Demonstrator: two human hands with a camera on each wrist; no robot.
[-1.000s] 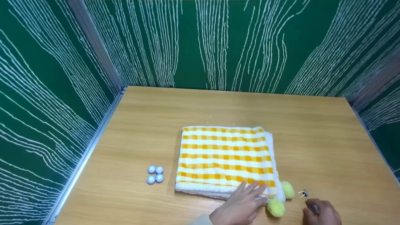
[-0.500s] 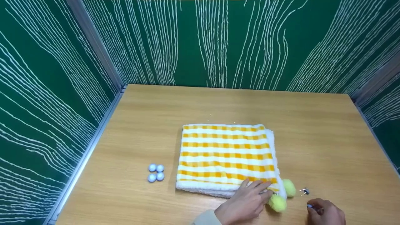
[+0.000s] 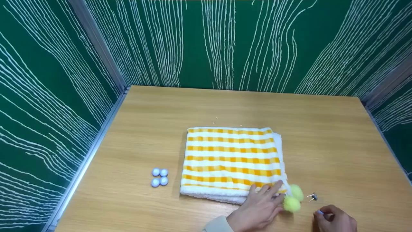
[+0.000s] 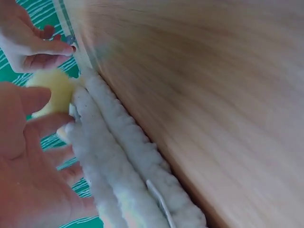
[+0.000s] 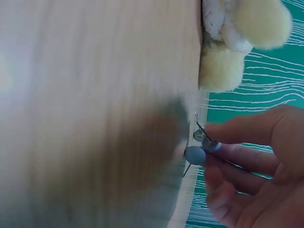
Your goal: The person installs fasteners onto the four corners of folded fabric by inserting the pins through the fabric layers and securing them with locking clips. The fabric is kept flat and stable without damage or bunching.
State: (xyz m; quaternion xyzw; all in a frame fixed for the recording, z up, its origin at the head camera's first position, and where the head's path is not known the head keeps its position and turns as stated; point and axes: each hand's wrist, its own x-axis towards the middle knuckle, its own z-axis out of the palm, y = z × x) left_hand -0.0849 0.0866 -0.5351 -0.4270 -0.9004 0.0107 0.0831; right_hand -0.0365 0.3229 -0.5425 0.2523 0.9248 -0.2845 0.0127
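A folded yellow-and-white checked blanket lies mid-table, with two yellow-green pompoms at its near right corner. My left hand rests on that corner with fingers spread. In the left wrist view its thumb lies against a pompom, beside the blanket's fluffy white edge. To the right, my right hand pinches a small piece with a pale blue round head. The right wrist view shows a round blue-grey head and thin metal prongs at the fingertips; fingers partly hide the rest.
Just beyond my right hand lies a small dark piece with metal prongs. Several pale blue round pieces sit grouped left of the blanket. Green patterned walls enclose the wooden table at the back and sides.
The nearer pompom has moved right and away, up against the other one. My left hand has shifted slightly right along the corner. My right hand keeps its pinch, barely moving.
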